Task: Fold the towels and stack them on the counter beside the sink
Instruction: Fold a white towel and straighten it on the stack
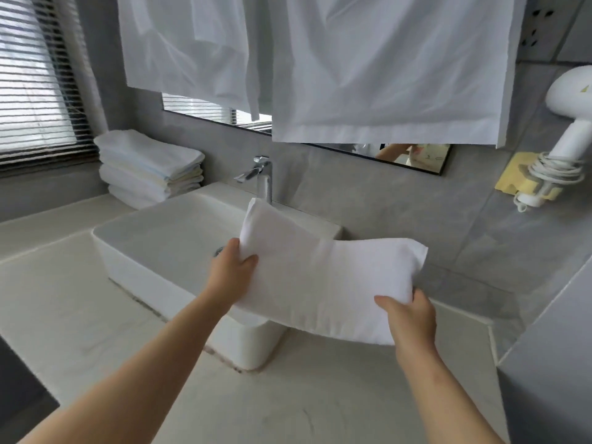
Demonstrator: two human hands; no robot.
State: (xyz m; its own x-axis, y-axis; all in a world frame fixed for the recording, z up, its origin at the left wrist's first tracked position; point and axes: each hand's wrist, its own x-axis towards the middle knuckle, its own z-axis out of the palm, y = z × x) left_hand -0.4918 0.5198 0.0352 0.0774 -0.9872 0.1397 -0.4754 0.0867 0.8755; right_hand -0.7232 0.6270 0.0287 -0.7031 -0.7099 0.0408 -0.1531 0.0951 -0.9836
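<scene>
As left grip (232, 267) pinches 9 o'clock edge of folded towel (323, 283), right grip (410, 318) pinches its 5 o'clock corner; towel held over sink (134, 261) right rim. Folded stack (150, 168) sits on bench (64, 299) at sink's 10 o'clock, faucet (264, 181) at 12.

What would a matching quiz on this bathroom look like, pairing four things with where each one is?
Things:
1. folded white cloth towel
2. stack of folded pale towels
3. tall chrome tap
4. white plastic hair dryer

Places:
A. on the wall, in a yellow holder
B. gripped by the left hand and the right hand
C. on the pale counter, left of the white sink
D. behind the sink, below the mirror

Pairs: 1-B, 2-C, 3-D, 4-A.
</scene>
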